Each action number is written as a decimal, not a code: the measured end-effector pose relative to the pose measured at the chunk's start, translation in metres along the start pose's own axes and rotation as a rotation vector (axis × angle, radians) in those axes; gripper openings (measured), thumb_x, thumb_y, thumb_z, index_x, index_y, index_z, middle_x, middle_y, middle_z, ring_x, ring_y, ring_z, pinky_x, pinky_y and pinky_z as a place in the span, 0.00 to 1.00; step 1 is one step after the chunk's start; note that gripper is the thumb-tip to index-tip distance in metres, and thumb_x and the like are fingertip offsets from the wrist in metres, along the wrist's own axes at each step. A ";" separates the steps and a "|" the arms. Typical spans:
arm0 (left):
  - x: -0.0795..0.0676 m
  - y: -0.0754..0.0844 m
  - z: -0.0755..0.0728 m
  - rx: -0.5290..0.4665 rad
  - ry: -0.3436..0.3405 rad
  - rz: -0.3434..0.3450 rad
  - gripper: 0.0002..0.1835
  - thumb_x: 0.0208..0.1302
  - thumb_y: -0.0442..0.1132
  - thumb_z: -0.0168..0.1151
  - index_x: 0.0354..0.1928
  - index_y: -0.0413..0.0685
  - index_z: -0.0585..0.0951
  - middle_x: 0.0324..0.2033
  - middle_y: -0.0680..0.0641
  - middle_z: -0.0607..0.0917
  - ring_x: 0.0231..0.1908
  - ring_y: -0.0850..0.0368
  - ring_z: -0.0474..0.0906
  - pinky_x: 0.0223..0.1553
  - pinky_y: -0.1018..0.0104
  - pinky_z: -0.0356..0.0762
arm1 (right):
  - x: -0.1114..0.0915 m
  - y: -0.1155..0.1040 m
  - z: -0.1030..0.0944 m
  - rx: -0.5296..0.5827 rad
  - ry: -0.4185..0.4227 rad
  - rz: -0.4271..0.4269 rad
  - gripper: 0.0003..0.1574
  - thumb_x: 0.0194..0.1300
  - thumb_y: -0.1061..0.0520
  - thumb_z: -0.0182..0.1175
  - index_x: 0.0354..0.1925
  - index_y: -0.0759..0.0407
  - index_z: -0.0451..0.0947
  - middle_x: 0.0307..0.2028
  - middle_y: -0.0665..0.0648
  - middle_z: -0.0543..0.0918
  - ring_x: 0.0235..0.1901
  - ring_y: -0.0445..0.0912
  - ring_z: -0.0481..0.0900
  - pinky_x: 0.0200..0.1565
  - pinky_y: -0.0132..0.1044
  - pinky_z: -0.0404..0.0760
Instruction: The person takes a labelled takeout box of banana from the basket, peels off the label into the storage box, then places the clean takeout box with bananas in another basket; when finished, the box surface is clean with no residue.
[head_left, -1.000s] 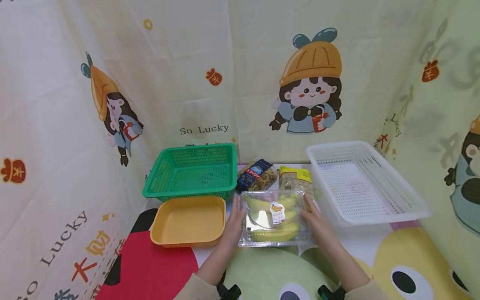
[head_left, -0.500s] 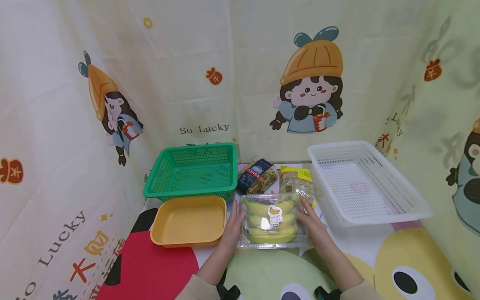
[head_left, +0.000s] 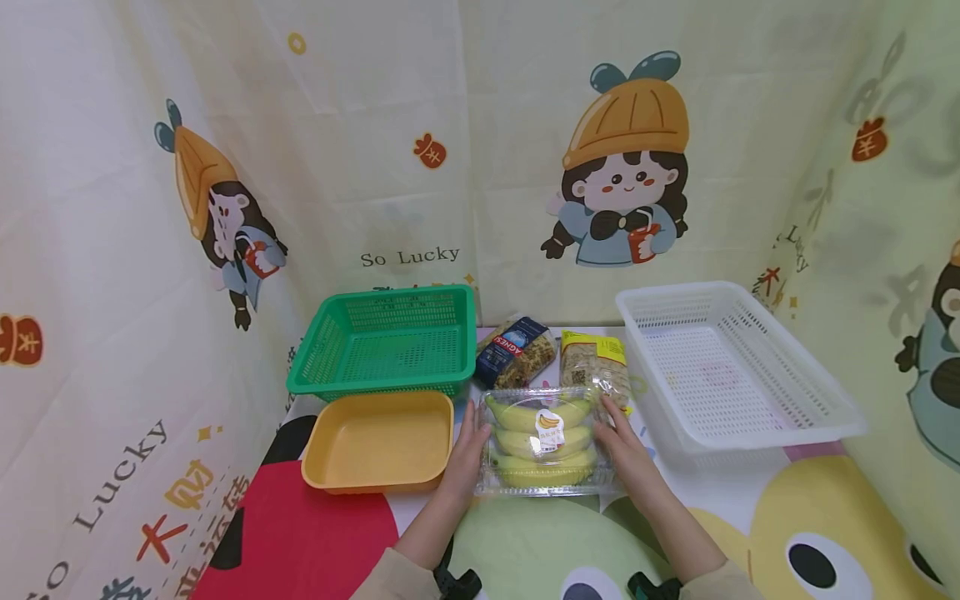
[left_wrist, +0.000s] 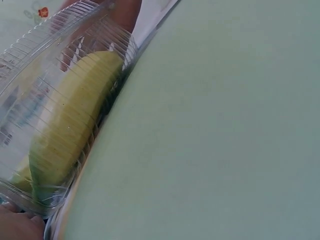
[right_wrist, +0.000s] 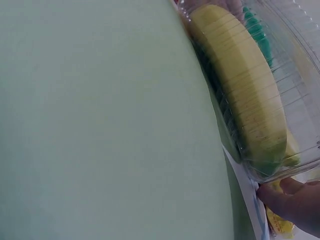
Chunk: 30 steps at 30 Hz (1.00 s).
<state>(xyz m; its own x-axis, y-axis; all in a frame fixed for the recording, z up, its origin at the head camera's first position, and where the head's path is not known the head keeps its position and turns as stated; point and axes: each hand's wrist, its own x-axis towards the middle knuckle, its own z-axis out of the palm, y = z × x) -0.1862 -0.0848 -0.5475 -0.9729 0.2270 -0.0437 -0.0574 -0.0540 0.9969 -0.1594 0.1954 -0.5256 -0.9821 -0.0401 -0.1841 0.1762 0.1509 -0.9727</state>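
A clear plastic clamshell box of bananas (head_left: 545,475) with a white label lies on the tabletop in the head view. My left hand (head_left: 465,458) holds its left side, thumb toward the lid's edge. My right hand (head_left: 626,450) holds the opposite side. In the left wrist view, one banana (left_wrist: 75,120) shows through the ribbed wall, with fingers at both ends of the box. The right wrist view shows a banana (right_wrist: 245,85) through the same wall, and fingers (right_wrist: 295,202) touch the box's lower corner. The undersides of both hands are hidden.
Behind the box lie a dark-labelled pasta bag (head_left: 513,354) and a yellow-topped bag (head_left: 596,367). A green basket (head_left: 300,385) and a yellow tray (head_left: 375,487) stand on the left. A white basket (head_left: 787,437) is on the right. Patterned curtains enclose the back and sides.
The box has come down slightly and levelled out onto the table, both hands moving with it. During the last half second, box and hands have hardly moved.
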 end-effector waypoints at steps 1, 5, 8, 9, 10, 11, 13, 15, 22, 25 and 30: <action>0.000 -0.001 0.000 -0.001 -0.002 -0.001 0.39 0.78 0.50 0.42 0.79 0.53 0.35 0.79 0.46 0.42 0.78 0.46 0.35 0.76 0.42 0.35 | 0.000 0.000 0.000 -0.029 0.011 0.005 0.40 0.77 0.41 0.44 0.78 0.32 0.39 0.80 0.55 0.36 0.77 0.63 0.34 0.72 0.68 0.40; 0.002 -0.002 -0.001 0.009 0.000 -0.008 0.39 0.78 0.51 0.42 0.79 0.55 0.35 0.79 0.47 0.44 0.78 0.48 0.36 0.76 0.44 0.36 | 0.001 -0.004 -0.003 -0.125 0.024 -0.014 0.42 0.77 0.39 0.44 0.79 0.37 0.38 0.79 0.62 0.43 0.75 0.67 0.46 0.70 0.67 0.51; 0.001 -0.003 -0.002 0.024 0.011 -0.014 0.39 0.77 0.53 0.43 0.79 0.55 0.36 0.79 0.48 0.45 0.78 0.48 0.38 0.76 0.44 0.37 | -0.001 -0.012 -0.008 -0.189 0.030 -0.098 0.44 0.77 0.41 0.47 0.80 0.47 0.39 0.78 0.67 0.46 0.74 0.69 0.50 0.70 0.66 0.56; 0.001 -0.003 -0.003 0.029 0.016 -0.016 0.39 0.77 0.53 0.43 0.79 0.56 0.37 0.79 0.48 0.46 0.78 0.48 0.38 0.76 0.44 0.37 | -0.002 -0.016 -0.010 -0.213 0.043 -0.133 0.45 0.76 0.42 0.49 0.79 0.50 0.41 0.77 0.69 0.48 0.73 0.69 0.51 0.70 0.66 0.56; 0.001 -0.003 -0.003 0.032 0.020 -0.019 0.39 0.77 0.53 0.44 0.80 0.56 0.37 0.79 0.48 0.46 0.78 0.47 0.38 0.76 0.44 0.37 | -0.002 -0.020 -0.012 -0.248 0.060 -0.166 0.45 0.75 0.42 0.50 0.79 0.51 0.43 0.77 0.68 0.49 0.73 0.70 0.51 0.69 0.66 0.57; 0.001 -0.003 -0.003 0.034 0.021 -0.018 0.39 0.77 0.53 0.44 0.80 0.56 0.37 0.79 0.48 0.46 0.78 0.47 0.38 0.76 0.43 0.37 | -0.003 -0.024 -0.014 -0.276 0.075 -0.196 0.44 0.75 0.43 0.52 0.79 0.52 0.45 0.76 0.68 0.50 0.73 0.70 0.52 0.68 0.67 0.58; 0.000 -0.003 -0.003 0.032 0.021 -0.017 0.39 0.77 0.53 0.44 0.80 0.56 0.38 0.79 0.47 0.46 0.78 0.46 0.38 0.76 0.42 0.37 | -0.005 -0.032 -0.016 -0.323 0.105 -0.255 0.43 0.73 0.44 0.55 0.77 0.52 0.50 0.75 0.67 0.56 0.71 0.69 0.57 0.67 0.67 0.62; 0.000 -0.002 -0.003 0.030 0.020 -0.015 0.39 0.77 0.53 0.44 0.80 0.56 0.38 0.79 0.47 0.46 0.78 0.45 0.39 0.76 0.42 0.38 | -0.006 -0.040 -0.018 -0.368 0.117 -0.306 0.39 0.72 0.45 0.57 0.75 0.52 0.56 0.71 0.66 0.64 0.67 0.67 0.65 0.63 0.65 0.69; 0.000 -0.002 -0.004 0.029 0.030 -0.028 0.38 0.77 0.52 0.44 0.80 0.57 0.39 0.79 0.47 0.46 0.78 0.46 0.39 0.76 0.44 0.39 | -0.004 -0.055 -0.008 -0.501 0.002 -0.400 0.26 0.67 0.50 0.63 0.62 0.53 0.75 0.52 0.58 0.82 0.45 0.44 0.81 0.47 0.35 0.82; 0.000 -0.003 -0.004 0.028 0.033 -0.031 0.38 0.77 0.52 0.45 0.80 0.58 0.39 0.79 0.47 0.45 0.78 0.46 0.39 0.76 0.44 0.39 | -0.003 -0.057 -0.001 -0.546 -0.076 -0.398 0.20 0.65 0.51 0.66 0.55 0.51 0.80 0.45 0.55 0.83 0.39 0.39 0.79 0.42 0.31 0.80; 0.000 -0.005 -0.004 0.020 0.032 -0.014 0.38 0.77 0.52 0.46 0.80 0.59 0.39 0.79 0.48 0.47 0.78 0.46 0.41 0.76 0.44 0.40 | -0.001 -0.057 0.009 -0.616 -0.163 -0.427 0.16 0.61 0.52 0.69 0.49 0.48 0.83 0.40 0.50 0.82 0.32 0.37 0.73 0.35 0.30 0.76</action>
<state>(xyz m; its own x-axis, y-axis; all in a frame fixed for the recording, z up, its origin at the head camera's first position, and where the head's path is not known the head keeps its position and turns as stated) -0.1870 -0.0884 -0.5533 -0.9787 0.1967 -0.0591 -0.0666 -0.0316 0.9973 -0.1677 0.1781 -0.4707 -0.9259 -0.3564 0.1255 -0.3326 0.6110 -0.7183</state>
